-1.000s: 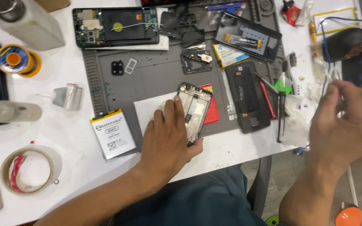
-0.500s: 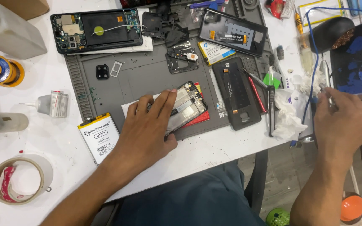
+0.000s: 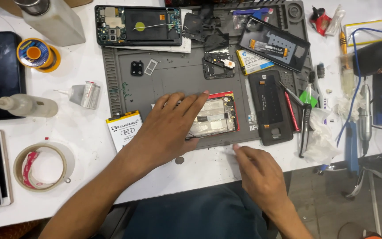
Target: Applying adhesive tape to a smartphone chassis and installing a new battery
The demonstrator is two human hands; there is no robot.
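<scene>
While the left hand (image 3: 169,128) is lying flat, fingers spread, it's pressing down on the opened phone (image 3: 213,116) w/ nothing gripped; palm is covering the phone's left part, fingertips reaching its top edge. Right hand (image 3: 257,170) is resting at the near edge of the grey mat (image 3: 173,77), just below the phone, fingers loosely curled; something thin may be pinched at the tips, can't tell. Phone is lying on the mat's front middle, over a red piece. It's looking light, thin, stiff but fragile, exposed board and flex parts inside, so prob best held by the frame edges, not the middle. Further out: a white battery (image 3: 124,132) left of the hand, a black back cover (image 3: 270,106) to the right, a tape roll (image 3: 40,167) on the white surface (image 3: 85,119).
</scene>
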